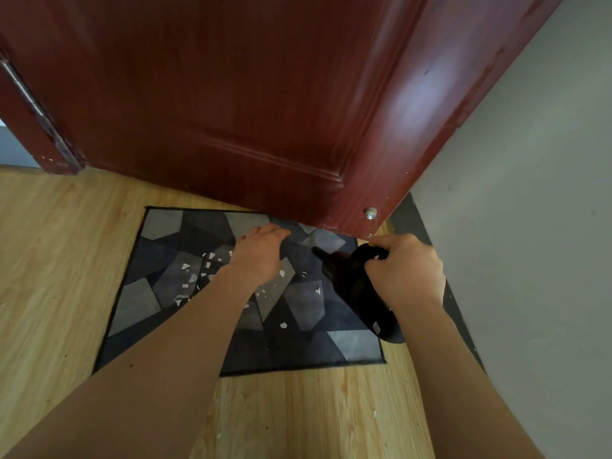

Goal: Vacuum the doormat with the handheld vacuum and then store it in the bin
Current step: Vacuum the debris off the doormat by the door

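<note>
A grey and dark blue patchwork doormat [308,329] lies on the wooden floor in front of a door. White paper scraps [198,276] are scattered over its middle and left part. My right hand [409,271] grips the handle of a black handheld vacuum [354,286], whose narrow nozzle points up-left over the mat's far right area. My left hand [261,255] hovers over the mat's far middle, palm down with fingers curled loosely, holding nothing. No bin is in view.
A dark red wooden door [248,111] stands ajar over the mat's far edge, with a metal stopper [371,213] near its lower corner. A grey wall [530,226] with a dark baseboard runs along the right. Light wooden floor [59,260] surrounds the mat, with a few white specks.
</note>
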`<action>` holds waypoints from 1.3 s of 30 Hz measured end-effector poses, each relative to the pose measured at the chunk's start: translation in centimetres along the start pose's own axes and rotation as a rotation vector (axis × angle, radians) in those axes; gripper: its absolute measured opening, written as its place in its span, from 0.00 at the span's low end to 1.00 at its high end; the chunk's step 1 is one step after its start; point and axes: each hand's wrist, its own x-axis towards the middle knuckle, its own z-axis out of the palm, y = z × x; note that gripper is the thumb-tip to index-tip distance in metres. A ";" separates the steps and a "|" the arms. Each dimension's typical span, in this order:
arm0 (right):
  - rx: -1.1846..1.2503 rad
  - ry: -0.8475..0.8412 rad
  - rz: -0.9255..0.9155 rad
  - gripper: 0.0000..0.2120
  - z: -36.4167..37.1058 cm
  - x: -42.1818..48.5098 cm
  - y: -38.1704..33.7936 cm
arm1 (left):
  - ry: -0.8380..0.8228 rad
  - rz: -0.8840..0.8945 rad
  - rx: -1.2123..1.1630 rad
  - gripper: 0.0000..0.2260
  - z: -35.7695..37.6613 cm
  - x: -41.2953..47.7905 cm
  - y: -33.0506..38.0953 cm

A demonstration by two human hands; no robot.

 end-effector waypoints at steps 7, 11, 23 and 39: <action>0.008 0.001 -0.013 0.14 0.1 -0.2 -0.9 | 0.104 0.074 0.059 0.30 -0.8 0.0 1.7; 0.028 -0.046 -0.030 0.15 0.4 -0.2 -1.5 | 0.079 0.113 0.095 0.30 -0.2 0.0 2.9; 0.071 -0.117 -0.049 0.14 0.3 -0.3 -2.1 | 0.033 0.103 0.175 0.34 -0.9 1.9 2.0; 0.115 -0.027 -0.099 0.17 1.4 2.4 -4.2 | 0.245 0.169 0.225 0.39 -5.7 10.0 6.9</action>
